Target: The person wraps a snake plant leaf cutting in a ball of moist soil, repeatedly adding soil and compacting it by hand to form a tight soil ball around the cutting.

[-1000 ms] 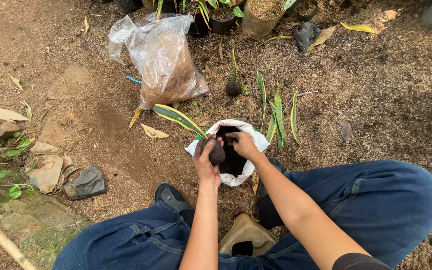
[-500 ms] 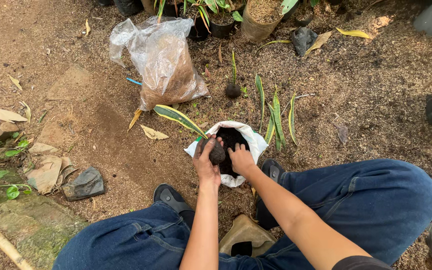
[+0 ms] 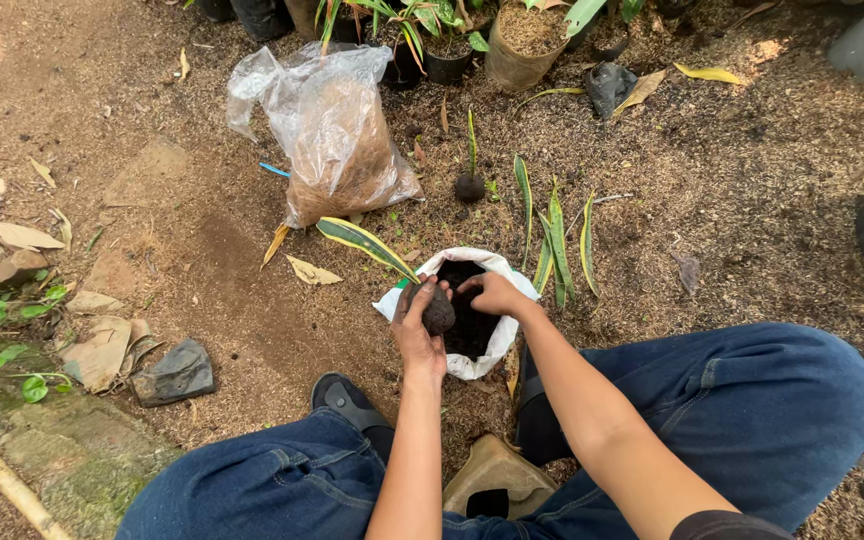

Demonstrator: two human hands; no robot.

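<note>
Your left hand (image 3: 417, 325) is clamped on the dark root ball (image 3: 439, 315) of a striped leaf cutting (image 3: 362, 240), at the white bag's (image 3: 492, 345) rim. Your right hand (image 3: 494, 293), fingers curled, reaches into the bag's soil (image 3: 467, 320).

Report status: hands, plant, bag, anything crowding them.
Left hand grips plant's dark root ball, striped leaf angling up-left. Right hand fingers at rim of white soil-filled bag. Loose striped plants lie just right of bag.
</note>
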